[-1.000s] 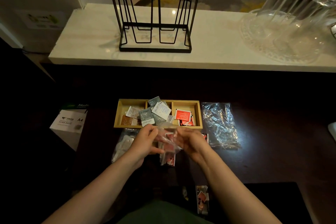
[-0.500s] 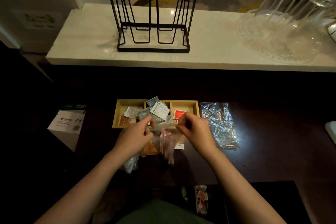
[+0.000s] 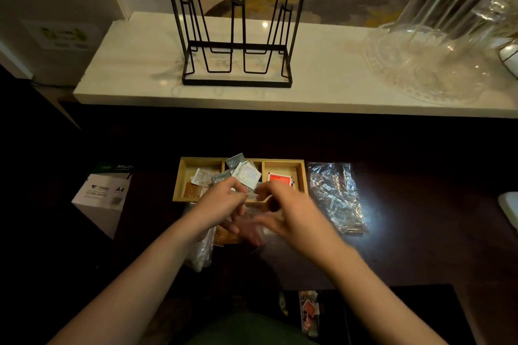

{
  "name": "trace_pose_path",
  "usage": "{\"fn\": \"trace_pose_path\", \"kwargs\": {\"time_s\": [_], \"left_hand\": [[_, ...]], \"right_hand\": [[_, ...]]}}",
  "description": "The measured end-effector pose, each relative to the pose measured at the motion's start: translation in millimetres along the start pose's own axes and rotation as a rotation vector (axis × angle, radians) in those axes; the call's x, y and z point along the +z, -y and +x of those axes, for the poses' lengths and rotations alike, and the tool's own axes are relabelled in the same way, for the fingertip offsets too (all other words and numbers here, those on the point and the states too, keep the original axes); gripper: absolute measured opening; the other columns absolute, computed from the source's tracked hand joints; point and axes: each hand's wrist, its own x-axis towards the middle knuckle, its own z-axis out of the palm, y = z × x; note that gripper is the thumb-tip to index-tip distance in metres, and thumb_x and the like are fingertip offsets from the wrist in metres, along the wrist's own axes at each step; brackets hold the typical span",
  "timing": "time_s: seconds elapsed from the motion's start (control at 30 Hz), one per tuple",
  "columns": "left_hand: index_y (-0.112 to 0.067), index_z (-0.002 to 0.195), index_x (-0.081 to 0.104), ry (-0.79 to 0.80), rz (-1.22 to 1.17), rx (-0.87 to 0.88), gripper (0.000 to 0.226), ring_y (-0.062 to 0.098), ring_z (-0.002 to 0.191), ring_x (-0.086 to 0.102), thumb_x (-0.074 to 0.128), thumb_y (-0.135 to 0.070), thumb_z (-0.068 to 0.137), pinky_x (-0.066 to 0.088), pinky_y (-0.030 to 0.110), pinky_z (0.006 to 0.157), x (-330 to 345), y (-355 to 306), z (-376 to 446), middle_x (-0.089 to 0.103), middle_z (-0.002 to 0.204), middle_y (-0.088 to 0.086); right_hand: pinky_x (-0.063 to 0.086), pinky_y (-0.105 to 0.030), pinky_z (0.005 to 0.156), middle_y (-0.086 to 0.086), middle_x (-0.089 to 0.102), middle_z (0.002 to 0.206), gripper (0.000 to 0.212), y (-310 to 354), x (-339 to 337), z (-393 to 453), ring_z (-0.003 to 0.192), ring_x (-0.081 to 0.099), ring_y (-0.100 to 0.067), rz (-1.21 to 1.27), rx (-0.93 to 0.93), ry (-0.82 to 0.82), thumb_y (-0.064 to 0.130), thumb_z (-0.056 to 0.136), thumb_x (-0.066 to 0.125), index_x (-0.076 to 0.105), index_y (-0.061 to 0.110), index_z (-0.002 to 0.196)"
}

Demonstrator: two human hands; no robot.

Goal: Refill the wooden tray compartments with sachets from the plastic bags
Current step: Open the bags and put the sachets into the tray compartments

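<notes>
A wooden tray with three compartments sits on the dark table. White and grey sachets pile in its left and middle parts, and a red sachet lies in the right one. My left hand and my right hand are close together just in front of the tray, both pinching the top of a small clear plastic bag with reddish sachets, blurred by motion. Another clear bag lies under my left wrist. An empty crumpled bag lies right of the tray.
A black wire rack and upturned glasses on a glass plate stand on the white counter behind. An A4 paper box sits at the left. A small packet of sachets lies near my body. A white object is at the right edge.
Both hands lifted the small bag from the table toward the tray's front edge. They now hold its top closer together.
</notes>
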Motion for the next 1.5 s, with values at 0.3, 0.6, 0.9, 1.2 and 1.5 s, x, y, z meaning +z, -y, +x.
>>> {"fn": "trace_pose_path", "kwargs": {"time_s": [0.3,0.6,0.9,1.2,1.5], "left_hand": [[-0.011,0.086,0.059,0.040,-0.215,0.007,0.022,0.019,0.064,0.061,0.046,-0.025,0.097,0.053,0.037,0.064,-17,18,5,0.063,0.069,0.006],[-0.008,0.119,0.052,-0.054,-0.444,-0.441,0.043,0.036,0.098,0.063,0.039,-0.042,0.098,0.059,0.043,0.064,-1,79,12,0.062,0.116,0.022],[-0.015,0.125,0.053,-0.015,-0.820,-0.331,0.034,0.029,0.087,0.067,0.040,-0.033,0.099,0.056,0.039,0.063,17,79,16,0.071,0.102,0.012],[-0.003,0.088,0.059,-0.526,-0.149,0.022,0.030,0.021,0.063,0.062,0.042,-0.025,0.099,0.050,0.024,0.052,-15,58,17,0.063,0.076,0.008],[-0.008,0.073,0.055,-0.735,0.187,0.252,0.025,0.010,0.056,0.050,0.051,-0.018,0.096,0.034,0.014,0.044,-39,22,20,0.054,0.062,-0.002]], "right_hand": [[0.052,-0.042,0.072,-0.005,0.072,0.090,0.036,-6,43,22,0.082,0.065,-0.032,-0.222,0.019,-0.036,0.033,0.087,0.062,0.049,0.022,0.119],[0.041,-0.024,0.059,0.014,0.050,0.057,0.023,12,15,38,0.059,0.052,-0.007,0.039,0.023,-0.066,0.018,0.088,0.061,0.061,0.020,0.111],[0.053,-0.015,0.063,0.006,0.068,0.061,0.004,7,-27,59,0.056,0.067,-0.002,0.180,0.076,-0.087,0.014,0.086,0.066,0.067,0.015,0.089],[0.052,-0.018,0.075,0.000,0.073,0.081,0.016,-31,-55,64,0.072,0.066,-0.004,-0.037,0.148,-0.114,0.017,0.080,0.073,0.072,0.013,0.096],[0.049,-0.012,0.064,0.004,0.070,0.072,0.006,-71,-37,63,0.064,0.062,0.000,0.012,0.222,-0.179,0.020,0.080,0.074,0.073,0.015,0.083]]}}
